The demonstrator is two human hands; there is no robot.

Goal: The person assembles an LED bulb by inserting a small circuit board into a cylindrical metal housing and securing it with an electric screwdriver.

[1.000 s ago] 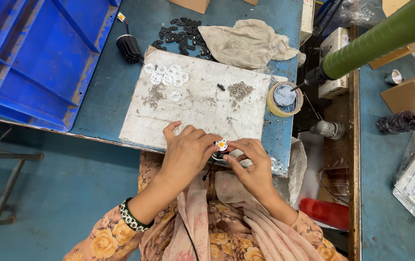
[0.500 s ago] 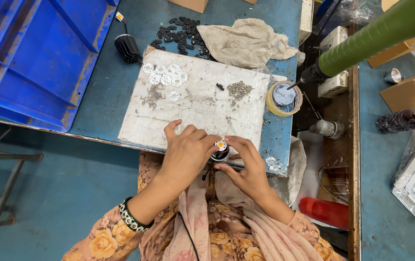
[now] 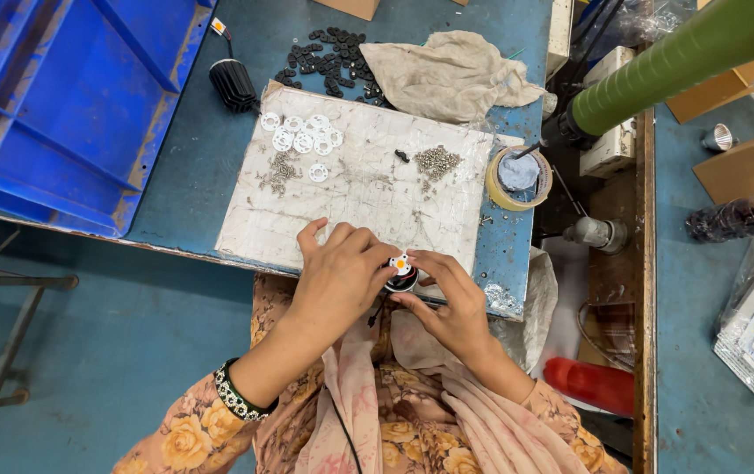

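My left hand (image 3: 340, 274) and my right hand (image 3: 449, 300) meet at the near edge of a white work board (image 3: 368, 189). Together they hold a small black round part (image 3: 401, 274) with a white disc and an orange-yellow square on top. A thin black wire hangs from it toward my lap. On the board's far left lie several white discs (image 3: 303, 138) and a heap of small screws (image 3: 279, 172). A second screw heap (image 3: 436, 160) lies at the far right.
A large blue bin (image 3: 61, 105) fills the left of the blue table. Several black round parts (image 3: 328, 54), a black finned piece (image 3: 234, 84) and a beige rag (image 3: 449, 75) lie behind the board. A tape roll (image 3: 517, 180) sits right, under a green tube (image 3: 684, 61).
The view has shifted slightly. Both hands have stayed on the small round part at the board's near edge, with only small finger movements.
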